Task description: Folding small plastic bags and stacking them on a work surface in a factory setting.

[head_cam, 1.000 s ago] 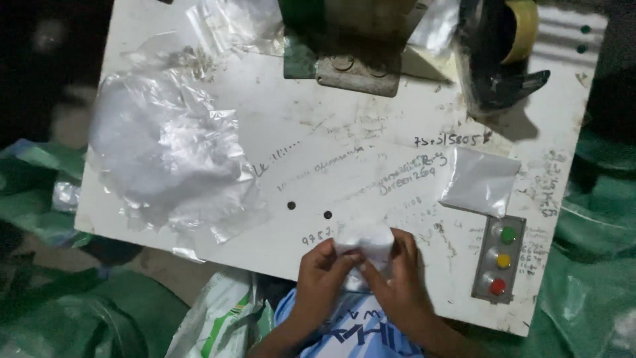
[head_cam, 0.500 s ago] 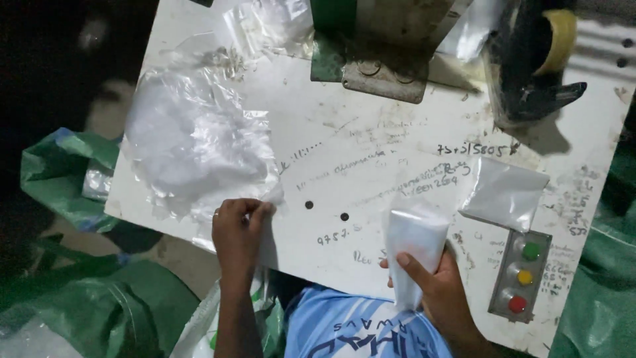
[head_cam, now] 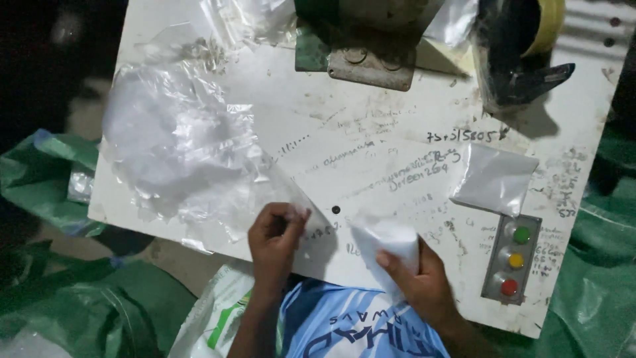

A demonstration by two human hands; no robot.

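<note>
Clear plastic bags [head_cam: 175, 142] lie heaped on our tabletop [head_cam: 371, 126]. Just below that heap, our left hand [head_cam: 275, 235] pinches one bag's corner; right of it, our right hand [head_cam: 414, 275] grips one white pouch [head_cam: 387, 242].

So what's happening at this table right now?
A person works at a scribbled-on white table. The right hand holds a small folded white item above the table's near edge. The left hand pinches the corner of a clear plastic bag at the edge of a pile of clear bags. A flat white packet lies by a three-button panel.
</note>
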